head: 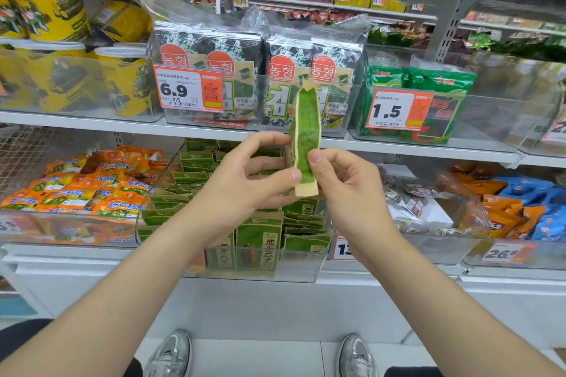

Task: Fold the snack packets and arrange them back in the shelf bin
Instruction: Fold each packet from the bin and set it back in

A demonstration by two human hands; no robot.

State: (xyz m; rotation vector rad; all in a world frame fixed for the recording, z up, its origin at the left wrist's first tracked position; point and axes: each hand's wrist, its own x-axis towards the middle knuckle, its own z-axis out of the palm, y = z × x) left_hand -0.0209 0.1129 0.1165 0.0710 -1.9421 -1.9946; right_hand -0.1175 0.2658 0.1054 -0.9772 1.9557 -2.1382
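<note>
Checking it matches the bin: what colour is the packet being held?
Green with pale tan edges: the snack packet, head view.

Printed 6.9 over 7.5 on left tag (188,90); 1.5 on right tag (395,109); 26.8 on lower tag (505,252); 농형 and 김 on seaweed packs (277,70); 原 on green packets (258,246).

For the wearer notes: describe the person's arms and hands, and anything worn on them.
The left hand and right hand are bare: no gloves, rings, watch or bracelet show. The left forearm and right forearm are bare too, with no sleeve along their visible length. The visible nails are short and look unpainted.
</note>
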